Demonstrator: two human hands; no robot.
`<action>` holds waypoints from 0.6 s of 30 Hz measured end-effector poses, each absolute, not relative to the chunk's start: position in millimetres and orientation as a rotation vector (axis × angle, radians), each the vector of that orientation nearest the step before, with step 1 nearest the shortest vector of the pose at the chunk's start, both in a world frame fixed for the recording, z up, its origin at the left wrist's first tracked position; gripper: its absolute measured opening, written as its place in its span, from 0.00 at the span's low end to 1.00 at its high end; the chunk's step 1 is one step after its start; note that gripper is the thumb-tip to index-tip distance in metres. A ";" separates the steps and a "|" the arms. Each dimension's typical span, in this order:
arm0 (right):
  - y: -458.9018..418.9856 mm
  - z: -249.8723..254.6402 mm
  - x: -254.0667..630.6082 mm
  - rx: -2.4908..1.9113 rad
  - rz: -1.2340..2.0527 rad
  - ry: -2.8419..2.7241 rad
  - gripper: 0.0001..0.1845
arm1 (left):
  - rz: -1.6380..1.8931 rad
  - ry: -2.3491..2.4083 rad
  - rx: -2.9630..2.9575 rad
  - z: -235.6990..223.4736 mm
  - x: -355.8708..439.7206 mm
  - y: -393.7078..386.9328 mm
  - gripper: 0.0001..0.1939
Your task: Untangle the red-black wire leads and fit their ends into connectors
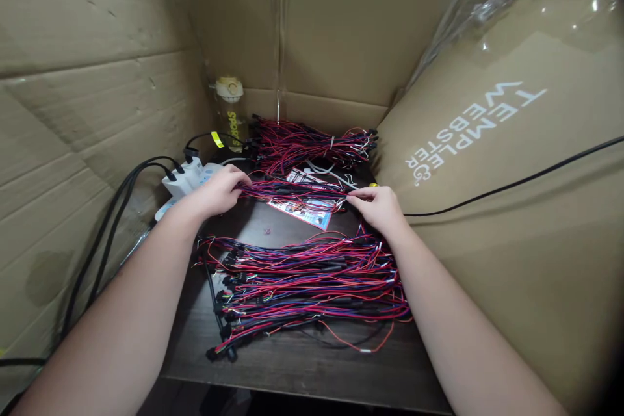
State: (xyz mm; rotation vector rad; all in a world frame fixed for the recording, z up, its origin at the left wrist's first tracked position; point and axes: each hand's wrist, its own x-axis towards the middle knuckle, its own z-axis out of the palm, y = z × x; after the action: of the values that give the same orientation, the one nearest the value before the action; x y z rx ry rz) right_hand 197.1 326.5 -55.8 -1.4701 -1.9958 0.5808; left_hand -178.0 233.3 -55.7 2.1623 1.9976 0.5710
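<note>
A cardboard wall (92,58) stood along the left edge of the table (273,361), with black cables (117,201) running in front of it. They led up to a white power strip (188,179) near the back left corner, where dark plugs sat in its top. Just beside it was the person's left hand (225,190), its thumb and fingers together, clamped on the left end of a wire bundle (297,192). Behind that hand, at the back left corner, a clear bottle (229,114) with a pale lid and yellow lettering stood upright.

The bundle, of red, blue and black wires, stretched sideways between both hands over the rear half of the table. It crossed above a printed sheet (312,218); whether the two touched could not be told. Against the back edge lay a thick wire pile (312,143), and toward the front edge lay rows of more wires (312,279), with black connectors at their left ends and an orange wire (338,338) looping out at the front right.

The right hand (377,205) pinched the bundle's right end, fingertips together on it. Beyond, a lettered cardboard panel (487,110) rose along the right edge, a black cord (511,188) crossing before it.
</note>
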 end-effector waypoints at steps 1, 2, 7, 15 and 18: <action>325.5 -55.0 195.9 -1.478 0.565 -2.011 0.12 | 0.574 2.006 2.154 -53.8 -179.0 232.3 0.18; 324.7 -54.2 194.8 -1.487 0.549 -2.027 0.11 | 0.574 2.012 2.147 -52.2 -179.3 231.3 0.18; 318.7 -43.8 192.4 -1.507 0.446 -2.102 0.13 | 0.565 2.010 2.141 -48.0 -174.6 227.3 0.21; 216.2 25.8 195.8 -0.967 0.842 -2.207 0.16 | 0.625 2.052 2.197 -32.9 -158.6 216.5 0.24; 164.1 37.8 204.1 -0.568 1.611 -2.072 0.16 | 0.714 2.104 2.230 -27.4 -153.0 211.8 0.24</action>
State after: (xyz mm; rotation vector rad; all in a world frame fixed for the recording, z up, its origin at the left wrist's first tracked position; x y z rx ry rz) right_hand 204.1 164.1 37.8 -0.5675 -2.0722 1.6105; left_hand -153.0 211.8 -27.4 2.2296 2.1041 0.7141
